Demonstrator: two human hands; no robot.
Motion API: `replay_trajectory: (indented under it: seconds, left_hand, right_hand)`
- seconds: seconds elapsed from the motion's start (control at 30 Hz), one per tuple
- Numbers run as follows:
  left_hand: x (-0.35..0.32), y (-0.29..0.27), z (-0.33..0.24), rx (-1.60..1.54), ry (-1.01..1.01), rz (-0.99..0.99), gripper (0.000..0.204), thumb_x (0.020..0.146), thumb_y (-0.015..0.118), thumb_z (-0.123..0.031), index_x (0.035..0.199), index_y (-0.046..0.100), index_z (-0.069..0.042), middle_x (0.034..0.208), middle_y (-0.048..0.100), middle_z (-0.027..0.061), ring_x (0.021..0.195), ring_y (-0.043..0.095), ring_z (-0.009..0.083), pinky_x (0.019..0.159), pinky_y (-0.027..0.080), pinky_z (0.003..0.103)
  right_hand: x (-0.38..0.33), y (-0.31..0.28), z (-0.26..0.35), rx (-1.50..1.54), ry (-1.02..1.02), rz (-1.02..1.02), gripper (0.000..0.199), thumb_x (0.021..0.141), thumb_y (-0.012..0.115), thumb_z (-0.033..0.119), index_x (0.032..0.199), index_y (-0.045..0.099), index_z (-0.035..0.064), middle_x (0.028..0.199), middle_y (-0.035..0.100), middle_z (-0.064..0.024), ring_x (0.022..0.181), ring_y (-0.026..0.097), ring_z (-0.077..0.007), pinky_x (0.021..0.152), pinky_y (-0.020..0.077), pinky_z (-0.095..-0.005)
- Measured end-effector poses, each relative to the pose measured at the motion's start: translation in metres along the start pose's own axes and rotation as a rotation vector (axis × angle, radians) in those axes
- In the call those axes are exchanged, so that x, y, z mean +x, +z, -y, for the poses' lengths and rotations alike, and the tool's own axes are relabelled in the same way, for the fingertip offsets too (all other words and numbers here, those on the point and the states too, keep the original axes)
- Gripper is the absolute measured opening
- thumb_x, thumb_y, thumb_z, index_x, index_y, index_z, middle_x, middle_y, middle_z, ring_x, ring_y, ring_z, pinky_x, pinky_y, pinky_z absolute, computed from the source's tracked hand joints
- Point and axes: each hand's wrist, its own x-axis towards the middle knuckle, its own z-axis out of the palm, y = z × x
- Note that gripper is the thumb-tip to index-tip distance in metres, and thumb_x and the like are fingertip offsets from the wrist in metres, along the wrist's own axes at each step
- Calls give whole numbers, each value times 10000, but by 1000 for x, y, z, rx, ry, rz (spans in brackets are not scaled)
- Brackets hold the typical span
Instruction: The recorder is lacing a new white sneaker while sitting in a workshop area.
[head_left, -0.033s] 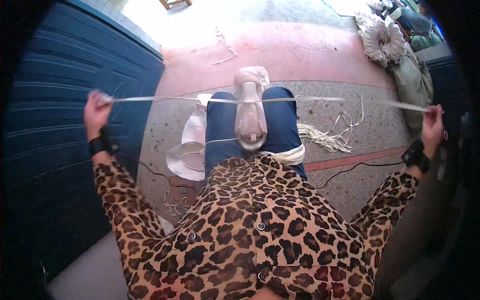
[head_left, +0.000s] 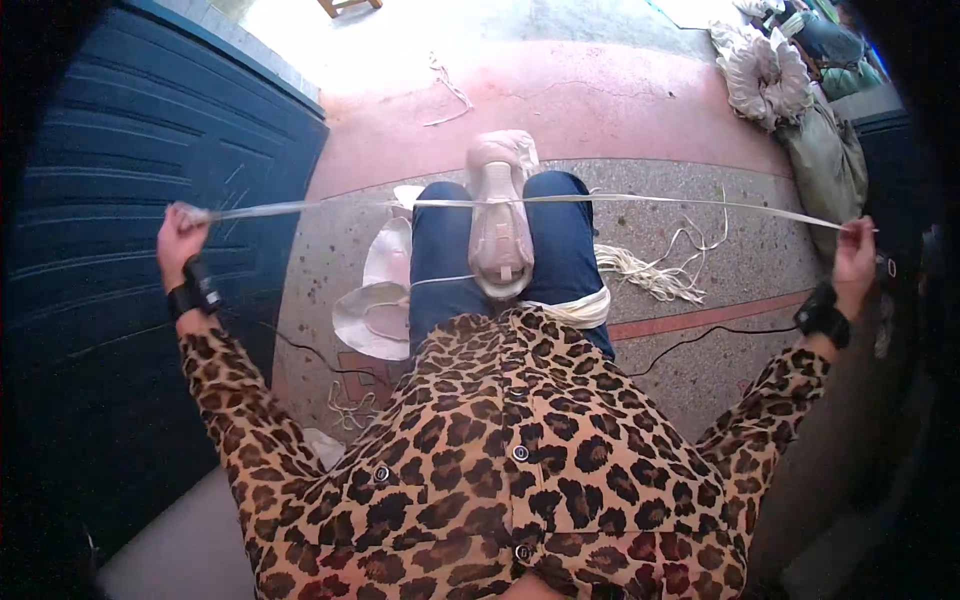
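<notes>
Two bare hands are spread wide apart, and one pale, flat lace (head_left: 640,198) runs between them, passing across the shoe (head_left: 502,245) in the person's lap. The left hand (head_left: 182,236) is out to the side before the blue door (head_left: 190,150), its grip closed around one end of the lace. The right hand (head_left: 853,258) has the other end in a narrow grip between thumb and fingers, with a short tip poking out past them. The lace looks nearly straight on the left and bows slightly on the right.

The light pink shoe lies lengthwise between the thighs of the blue jeans (head_left: 558,230), its heel toward the person and its toe pointing away. A thin cord (head_left: 440,279) crosses the left thigh near the heel, and a band of white laces (head_left: 585,309) lies over the right thigh. On the speckled floor (head_left: 690,350), a loose heap of cords (head_left: 645,274) rests to the right of the legs; flat white pieces (head_left: 375,325) lie to the left. Both wrists wear black bands (head_left: 823,314). Farther off on the right stands a grayish sack (head_left: 828,165).
</notes>
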Motion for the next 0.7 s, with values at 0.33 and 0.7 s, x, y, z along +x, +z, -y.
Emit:
replay_trajectory:
  seconds: [0.33,0.7]
  left_hand:
    - [-6,-19,133,559,-286,493,217,1012,539,-224,1131,634,-70,631,395,-63,531,372,68,540,348,266]
    - [-172,83,308,1180,275,1064,259,914,649,-225,986,731,10,865,713,150,757,691,237,722,523,332]
  right_hand:
    - [-242,188,-275,-832,-29,891,183,934,623,169,1043,704,45,977,710,-131,872,676,-267,783,530,-370]
    - [-303,273,-347,-1331,-622,1024,196,920,527,173,950,650,24,1293,587,-184,1259,513,-342,1061,362,-471]
